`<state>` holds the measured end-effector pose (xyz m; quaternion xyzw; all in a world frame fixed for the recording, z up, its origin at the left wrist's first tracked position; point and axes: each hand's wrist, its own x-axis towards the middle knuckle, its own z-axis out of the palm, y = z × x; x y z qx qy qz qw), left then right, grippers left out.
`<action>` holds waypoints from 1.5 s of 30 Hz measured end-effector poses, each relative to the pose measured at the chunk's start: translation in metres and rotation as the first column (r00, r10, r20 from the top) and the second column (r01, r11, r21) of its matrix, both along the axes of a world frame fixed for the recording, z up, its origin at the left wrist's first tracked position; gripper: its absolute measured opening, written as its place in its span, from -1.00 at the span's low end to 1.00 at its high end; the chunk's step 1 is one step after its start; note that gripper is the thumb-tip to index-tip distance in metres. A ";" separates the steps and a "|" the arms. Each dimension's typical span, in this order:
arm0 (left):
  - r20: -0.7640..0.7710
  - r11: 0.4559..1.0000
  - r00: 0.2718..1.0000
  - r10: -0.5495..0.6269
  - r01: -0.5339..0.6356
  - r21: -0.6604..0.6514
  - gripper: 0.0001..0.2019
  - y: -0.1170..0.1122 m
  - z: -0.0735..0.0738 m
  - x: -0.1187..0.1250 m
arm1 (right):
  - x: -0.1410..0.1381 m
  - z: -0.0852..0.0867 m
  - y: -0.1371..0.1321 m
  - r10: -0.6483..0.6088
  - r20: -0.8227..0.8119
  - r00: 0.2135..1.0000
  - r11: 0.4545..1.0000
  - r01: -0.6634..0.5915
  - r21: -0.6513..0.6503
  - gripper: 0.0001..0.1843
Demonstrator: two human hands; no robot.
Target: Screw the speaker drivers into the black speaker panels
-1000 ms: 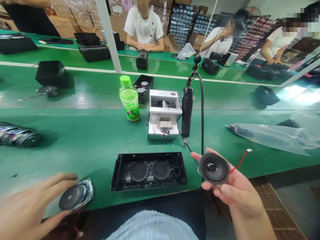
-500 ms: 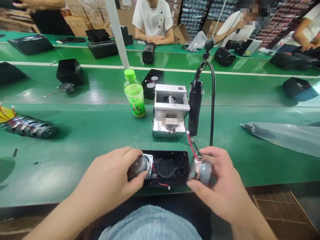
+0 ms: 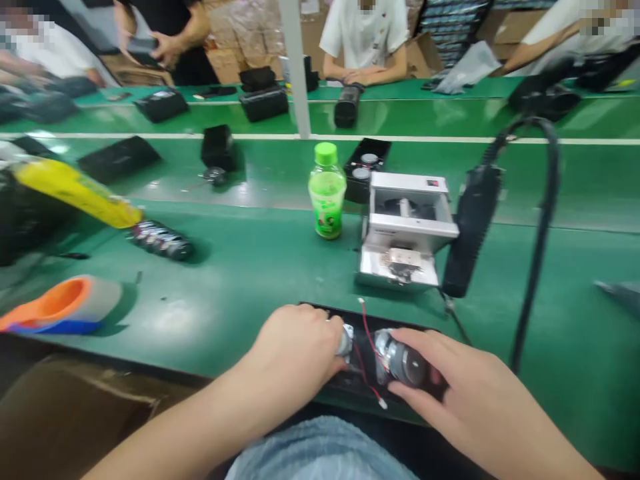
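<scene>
A long black speaker panel (image 3: 345,383) lies on the green bench in front of me. My left hand (image 3: 305,350) is closed around a round speaker driver (image 3: 345,340) at the panel's left part; most of that driver is hidden by my fingers. Between thumb and fingers of my right hand (image 3: 445,380) is a second speaker driver (image 3: 407,363), tilted, over the panel's right part. Whether it touches the panel I cannot tell. Red-and-black leads with white plugs run from both drivers. Behind the panel stands a silver screw feeder (image 3: 405,230).
A black electric screwdriver (image 3: 473,230) hangs right of the feeder on a thick cable. A green-capped bottle (image 3: 327,193) stands left of it. An orange tape dispenser (image 3: 65,303) and a row of stacked drivers (image 3: 163,240) lie at left. People sit across the bench.
My right hand has brought its driver from beside the panel to over its right part. My left hand stays on its driver. The view has turned left, bringing the tape dispenser into sight.
</scene>
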<state>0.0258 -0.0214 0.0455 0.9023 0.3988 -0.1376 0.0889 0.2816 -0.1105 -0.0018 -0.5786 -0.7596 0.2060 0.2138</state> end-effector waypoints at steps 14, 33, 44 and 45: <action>0.217 0.878 0.856 -0.469 0.479 0.011 -0.81 0.007 -0.024 0.026 | -0.005 0.037 0.007 -0.059 0.120 0.991 0.996 0.051 0.070 -0.66; 0.459 0.931 0.811 -0.362 0.342 0.131 -0.67 0.017 -0.029 -0.039 | -0.029 0.028 0.026 0.252 0.491 0.834 0.967 -0.240 -0.089 -0.60; 0.571 0.940 0.751 -0.332 0.310 0.139 -0.72 0.017 -0.038 -0.040 | -0.017 0.026 0.022 0.230 0.467 0.854 0.973 -0.203 -0.108 -0.55; 0.578 0.941 0.746 -0.331 0.307 0.142 -0.72 0.016 -0.037 -0.040 | -0.017 0.026 0.022 0.225 0.464 0.857 0.974 -0.200 -0.105 -0.54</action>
